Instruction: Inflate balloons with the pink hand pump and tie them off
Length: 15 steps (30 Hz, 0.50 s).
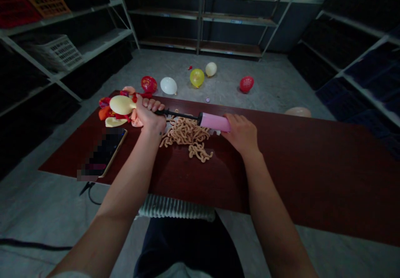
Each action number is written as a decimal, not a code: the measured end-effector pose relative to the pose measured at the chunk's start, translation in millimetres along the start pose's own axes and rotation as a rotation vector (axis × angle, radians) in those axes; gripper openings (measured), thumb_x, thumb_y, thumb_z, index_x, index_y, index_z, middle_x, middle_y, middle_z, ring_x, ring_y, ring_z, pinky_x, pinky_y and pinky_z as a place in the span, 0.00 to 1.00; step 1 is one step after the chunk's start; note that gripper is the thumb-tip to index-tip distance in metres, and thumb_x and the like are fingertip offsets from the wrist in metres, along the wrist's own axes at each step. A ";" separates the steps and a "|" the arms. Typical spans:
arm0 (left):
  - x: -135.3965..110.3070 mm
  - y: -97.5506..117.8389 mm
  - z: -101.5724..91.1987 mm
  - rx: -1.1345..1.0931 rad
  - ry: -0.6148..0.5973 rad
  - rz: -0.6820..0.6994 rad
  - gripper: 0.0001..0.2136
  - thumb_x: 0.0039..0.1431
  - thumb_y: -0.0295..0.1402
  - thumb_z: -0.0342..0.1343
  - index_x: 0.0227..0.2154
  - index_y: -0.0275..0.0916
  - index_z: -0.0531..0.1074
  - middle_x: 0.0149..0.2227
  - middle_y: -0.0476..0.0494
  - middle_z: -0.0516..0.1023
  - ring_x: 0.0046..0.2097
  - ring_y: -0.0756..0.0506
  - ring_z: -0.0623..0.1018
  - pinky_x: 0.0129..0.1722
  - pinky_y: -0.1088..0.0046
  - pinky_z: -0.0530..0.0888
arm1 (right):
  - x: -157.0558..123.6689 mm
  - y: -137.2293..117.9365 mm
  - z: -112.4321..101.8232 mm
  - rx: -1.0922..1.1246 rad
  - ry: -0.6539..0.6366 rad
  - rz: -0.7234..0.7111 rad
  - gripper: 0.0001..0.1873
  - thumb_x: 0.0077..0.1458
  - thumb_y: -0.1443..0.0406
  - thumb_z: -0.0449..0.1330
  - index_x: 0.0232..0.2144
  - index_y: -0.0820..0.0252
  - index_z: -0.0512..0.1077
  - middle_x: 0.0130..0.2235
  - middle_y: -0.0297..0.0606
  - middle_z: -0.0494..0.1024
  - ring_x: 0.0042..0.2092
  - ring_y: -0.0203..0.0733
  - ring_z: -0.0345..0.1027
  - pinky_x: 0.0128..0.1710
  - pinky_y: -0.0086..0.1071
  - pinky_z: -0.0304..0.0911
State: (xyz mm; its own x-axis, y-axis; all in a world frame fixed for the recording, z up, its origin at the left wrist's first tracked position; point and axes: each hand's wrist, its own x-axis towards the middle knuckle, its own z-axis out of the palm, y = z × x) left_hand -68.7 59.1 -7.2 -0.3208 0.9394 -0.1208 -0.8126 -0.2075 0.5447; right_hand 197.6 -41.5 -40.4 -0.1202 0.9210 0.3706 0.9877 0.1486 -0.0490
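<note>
My left hand (150,114) is closed around the neck of a pale yellow balloon (121,104) fitted on the black nozzle end of a hand pump. The balloon is partly inflated and points left. My right hand (240,133) grips the pump's pink barrel (215,122), which lies roughly level above the dark red table (312,169). Under the pump sits a heap of uninflated tan balloons (187,136). A cluster of red, orange and cream balloons (108,112) lies beside the left hand.
A phone (104,153) lies flat on the table's left part. Several inflated balloons (196,77) sit on the concrete floor beyond the table. Metal shelving lines the left, back and right walls, with a white crate (61,53) at left. A cable (90,190) hangs under the table.
</note>
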 end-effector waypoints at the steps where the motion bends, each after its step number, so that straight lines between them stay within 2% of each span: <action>1: 0.5 -1.6 -0.6 0.003 0.020 0.000 0.27 0.75 0.38 0.43 0.17 0.39 0.47 0.14 0.55 0.47 0.14 0.54 0.52 0.16 0.77 0.55 | -0.5 -2.5 -1.3 -0.005 -0.013 -0.010 0.22 0.57 0.62 0.61 0.53 0.61 0.70 0.46 0.49 0.78 0.46 0.54 0.69 0.42 0.41 0.61; 5: -2.7 -4.8 1.2 -0.054 0.017 -0.029 0.26 0.75 0.36 0.43 0.17 0.40 0.47 0.14 0.55 0.47 0.14 0.54 0.51 0.15 0.76 0.53 | -0.4 -17.2 -3.9 -0.033 -0.051 -0.047 0.23 0.57 0.60 0.63 0.53 0.62 0.69 0.45 0.50 0.79 0.45 0.53 0.70 0.40 0.40 0.60; 9: -18.0 -11.0 9.5 -0.115 0.009 -0.093 0.26 0.75 0.36 0.44 0.18 0.39 0.48 0.14 0.57 0.47 0.13 0.55 0.50 0.14 0.77 0.52 | -1.1 -33.4 -2.7 -0.044 -0.075 -0.066 0.24 0.56 0.58 0.63 0.53 0.61 0.69 0.46 0.49 0.79 0.43 0.51 0.71 0.37 0.38 0.59; 12: -31.0 -20.9 14.2 -0.121 0.020 -0.148 0.27 0.73 0.38 0.49 0.18 0.39 0.47 0.14 0.57 0.47 0.13 0.55 0.50 0.14 0.77 0.52 | -2.8 -42.7 -0.7 -0.056 -0.070 -0.077 0.25 0.56 0.58 0.63 0.54 0.61 0.68 0.46 0.48 0.80 0.43 0.51 0.72 0.36 0.37 0.58; 15: -37.7 -31.4 14.5 -0.111 0.036 -0.187 0.27 0.74 0.41 0.48 0.19 0.39 0.47 0.14 0.57 0.47 0.13 0.56 0.51 0.14 0.78 0.52 | -3.9 -47.1 2.1 -0.056 -0.063 -0.089 0.25 0.55 0.59 0.63 0.54 0.60 0.67 0.45 0.47 0.80 0.43 0.51 0.73 0.36 0.36 0.58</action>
State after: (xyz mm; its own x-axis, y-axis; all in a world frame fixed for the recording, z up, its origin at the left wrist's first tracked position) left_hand -24.1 34.2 -7.6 -0.1754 0.9544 -0.2415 -0.9075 -0.0616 0.4155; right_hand 151.4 -51.3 -41.5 -0.2120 0.9261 0.3121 0.9767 0.2120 0.0344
